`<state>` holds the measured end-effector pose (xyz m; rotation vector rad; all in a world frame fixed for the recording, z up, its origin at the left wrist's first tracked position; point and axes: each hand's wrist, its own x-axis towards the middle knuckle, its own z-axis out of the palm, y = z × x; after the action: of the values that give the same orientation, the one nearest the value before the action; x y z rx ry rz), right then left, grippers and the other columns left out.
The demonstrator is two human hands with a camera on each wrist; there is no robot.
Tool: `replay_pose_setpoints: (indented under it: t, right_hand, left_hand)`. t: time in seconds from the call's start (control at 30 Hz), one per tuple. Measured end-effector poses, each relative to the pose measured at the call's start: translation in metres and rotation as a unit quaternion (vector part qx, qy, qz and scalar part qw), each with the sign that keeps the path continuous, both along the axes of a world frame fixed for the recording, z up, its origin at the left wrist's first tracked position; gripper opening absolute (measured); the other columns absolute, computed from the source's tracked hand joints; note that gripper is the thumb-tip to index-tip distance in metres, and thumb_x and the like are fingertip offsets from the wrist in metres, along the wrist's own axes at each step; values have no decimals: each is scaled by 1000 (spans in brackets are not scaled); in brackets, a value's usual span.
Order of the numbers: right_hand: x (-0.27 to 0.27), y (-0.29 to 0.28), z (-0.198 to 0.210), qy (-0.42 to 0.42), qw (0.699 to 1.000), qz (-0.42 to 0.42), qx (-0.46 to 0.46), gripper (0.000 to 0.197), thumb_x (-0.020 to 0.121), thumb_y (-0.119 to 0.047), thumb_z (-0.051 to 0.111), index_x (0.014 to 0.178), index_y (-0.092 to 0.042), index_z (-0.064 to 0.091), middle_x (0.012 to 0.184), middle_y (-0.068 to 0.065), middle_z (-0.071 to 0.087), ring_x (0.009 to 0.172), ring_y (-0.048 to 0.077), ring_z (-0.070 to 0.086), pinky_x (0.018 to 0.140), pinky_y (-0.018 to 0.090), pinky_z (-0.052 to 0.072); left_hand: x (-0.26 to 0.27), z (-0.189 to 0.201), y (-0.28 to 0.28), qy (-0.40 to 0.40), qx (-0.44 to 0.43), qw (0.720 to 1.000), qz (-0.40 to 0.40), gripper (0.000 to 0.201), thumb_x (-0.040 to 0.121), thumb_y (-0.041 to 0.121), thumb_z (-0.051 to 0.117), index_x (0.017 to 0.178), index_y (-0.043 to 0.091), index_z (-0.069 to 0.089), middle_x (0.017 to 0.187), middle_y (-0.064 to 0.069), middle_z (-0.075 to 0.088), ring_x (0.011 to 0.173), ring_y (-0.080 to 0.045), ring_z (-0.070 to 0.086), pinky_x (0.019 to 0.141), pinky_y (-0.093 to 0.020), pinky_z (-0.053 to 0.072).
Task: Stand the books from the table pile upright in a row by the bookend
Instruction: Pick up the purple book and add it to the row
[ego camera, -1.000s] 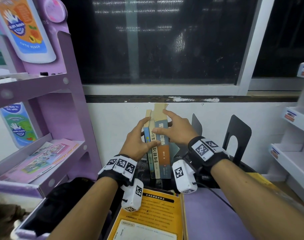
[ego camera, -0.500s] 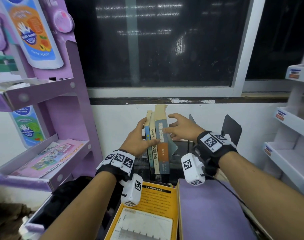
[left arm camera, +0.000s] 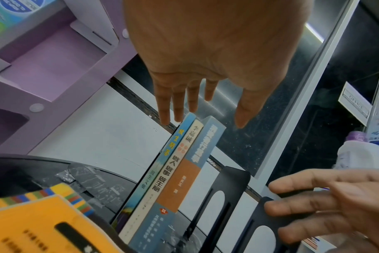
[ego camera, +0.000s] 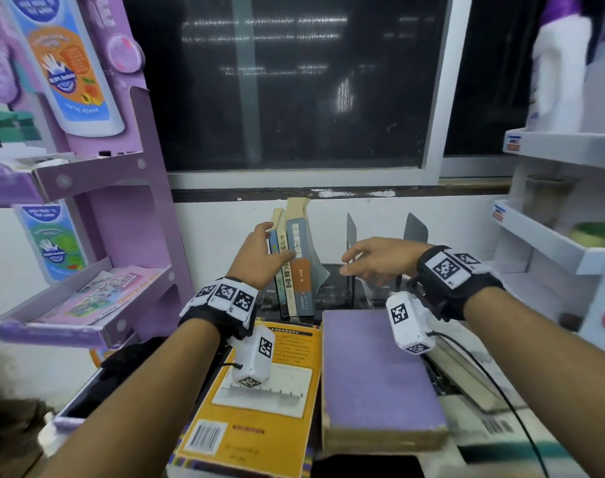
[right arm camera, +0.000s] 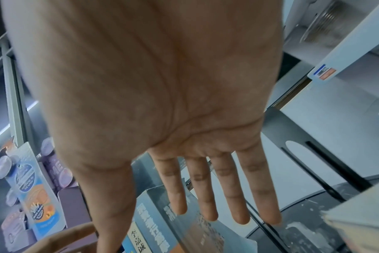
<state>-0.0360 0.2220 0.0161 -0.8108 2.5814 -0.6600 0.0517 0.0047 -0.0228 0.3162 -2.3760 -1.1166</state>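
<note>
Three thin books stand upright on the black table, spines toward me: a blue one, a cream one and a blue-and-orange one. My left hand rests against their left side, fingers straight and thumb lying across the spines. My right hand hovers to their right with straight fingers and holds nothing. It is in front of two black metal bookends. A yellow book and a thick purple book lie flat in front.
A purple display shelf stands close on the left. White shelves stand on the right. The wall and dark window are right behind the books. More flat books lie under and right of the purple one.
My right hand has let go of the upright books and moved right, toward the bookends. My left hand stays against the books, which remain standing.
</note>
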Motion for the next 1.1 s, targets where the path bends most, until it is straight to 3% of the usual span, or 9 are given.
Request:
replay_pose_setpoints:
  t: [0.17,0.27,0.37,0.5,0.67,0.8,0.9,1.0,1.1]
  right_hand:
    - [27,24,-7,0,1000,-7,-1,47,85,-48,66,123,-22,58,113,3,60,100,20,60,89,43,56]
    - [42,36,-10,-6,1000,-16,8,51,86,-48,65,127,-20,55,124,9,59,113,24,57,93,43,53]
    - [55,47,-15,-14,1000,-24,9,50,87,-48,64,125,-16,54,125,12,59,106,21,56,93,41,52]
    - [65,58,-24,-28,998,-48,3,56,86,-48,65,126,-10,54,130,15,56,114,30,59,93,42,51]
    - [69,66,-38,-55,995,-79,11,67,82,-53,67,126,-5,51,125,25,59,105,39,65,93,54,51]
    - [73,67,-53,-87,992,-89,9,76,79,-54,69,130,-6,40,121,18,62,93,39,70,92,54,52]
    - [70,68,-59,-82,992,-95,14,87,63,-61,75,124,-6,45,114,18,66,89,39,71,90,54,52]
    - [68,66,-59,-73,993,-94,27,90,51,-63,78,116,-7,53,106,18,69,85,34,72,87,52,55]
    - [77,63,-54,-47,994,-87,36,66,64,-46,84,109,-5,57,106,17,69,88,34,70,85,50,56]
  left_hand:
    - [14,-5,31,-94,-44,993,-50,71,91,33,62,148,12,26,151,-11,36,133,-27,42,104,-35,36]
    - [19,-12,49,-173,-51,979,-91,76,89,41,62,149,14,24,150,-8,36,133,-25,41,102,-31,35]
    - [23,-20,64,-220,-16,967,-125,93,77,59,66,149,19,22,152,-9,34,136,-26,38,109,-37,34]
    - [29,-32,79,-280,-15,952,-125,87,88,55,57,153,18,14,159,-7,22,144,-27,26,117,-45,25]
    - [37,-44,92,-320,12,940,-117,95,82,62,60,152,15,18,159,-6,20,144,-28,26,117,-44,23]
    - [39,-50,96,-320,16,941,-105,93,82,58,62,152,13,19,156,-7,27,141,-28,30,116,-43,26]
    - [42,-50,99,-316,37,943,-97,78,85,44,67,147,14,29,144,-4,43,131,-25,43,112,-37,33]
    - [49,-44,101,-335,63,930,-139,46,84,38,72,121,27,47,125,5,55,113,-18,54,104,-31,40]
    - [41,-55,96,-323,65,935,-128,83,56,59,85,120,12,63,124,-6,64,106,-23,62,99,-40,48]
